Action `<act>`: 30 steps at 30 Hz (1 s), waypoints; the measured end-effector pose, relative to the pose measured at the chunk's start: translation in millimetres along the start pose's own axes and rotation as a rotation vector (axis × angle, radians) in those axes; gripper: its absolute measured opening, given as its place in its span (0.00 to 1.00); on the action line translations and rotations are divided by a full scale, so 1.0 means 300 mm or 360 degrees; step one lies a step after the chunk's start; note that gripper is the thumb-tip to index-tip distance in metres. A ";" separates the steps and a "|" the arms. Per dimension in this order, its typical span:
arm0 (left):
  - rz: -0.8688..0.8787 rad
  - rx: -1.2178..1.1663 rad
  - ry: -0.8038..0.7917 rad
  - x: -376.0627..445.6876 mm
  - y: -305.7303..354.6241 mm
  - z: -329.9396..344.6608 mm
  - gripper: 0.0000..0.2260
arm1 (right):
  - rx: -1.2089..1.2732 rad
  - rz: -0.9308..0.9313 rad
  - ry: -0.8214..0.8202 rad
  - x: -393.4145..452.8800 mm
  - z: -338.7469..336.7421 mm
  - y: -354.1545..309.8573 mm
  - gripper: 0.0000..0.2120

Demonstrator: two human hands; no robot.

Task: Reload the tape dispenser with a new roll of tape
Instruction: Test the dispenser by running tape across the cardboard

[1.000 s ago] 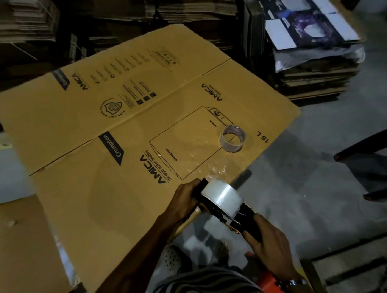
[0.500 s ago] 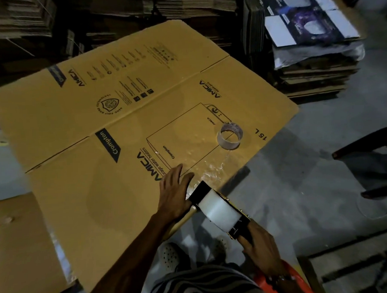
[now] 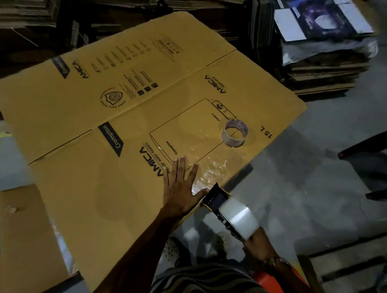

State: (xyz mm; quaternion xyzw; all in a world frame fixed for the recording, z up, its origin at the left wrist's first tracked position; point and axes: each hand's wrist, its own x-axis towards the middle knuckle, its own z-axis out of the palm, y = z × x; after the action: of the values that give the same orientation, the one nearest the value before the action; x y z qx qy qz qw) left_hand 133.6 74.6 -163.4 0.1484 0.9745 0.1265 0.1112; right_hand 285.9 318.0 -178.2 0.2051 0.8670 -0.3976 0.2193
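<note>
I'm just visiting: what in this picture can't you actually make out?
- Head view: the right hand grips the tape dispenser, so its handle is hidden.
- The fresh tape roll is motion-blurred; its free end is unclear.
- The fine print on the cardboard sheet is too small.
</note>
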 end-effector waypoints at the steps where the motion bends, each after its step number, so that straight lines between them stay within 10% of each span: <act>1: -0.0031 -0.0013 -0.0016 0.010 0.011 -0.006 0.45 | -0.0012 -0.0005 -0.0022 0.003 -0.003 0.006 0.15; 30: -0.0111 0.0015 0.0143 -0.004 0.048 0.025 0.41 | 0.0205 0.0051 -0.0337 -0.035 -0.109 -0.097 0.14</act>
State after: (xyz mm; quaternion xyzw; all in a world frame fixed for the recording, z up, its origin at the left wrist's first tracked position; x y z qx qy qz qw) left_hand 140.4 89.0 -166.3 0.1089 0.9837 0.1244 0.0709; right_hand 272.0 324.1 -135.9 0.1893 0.8083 -0.4683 0.3024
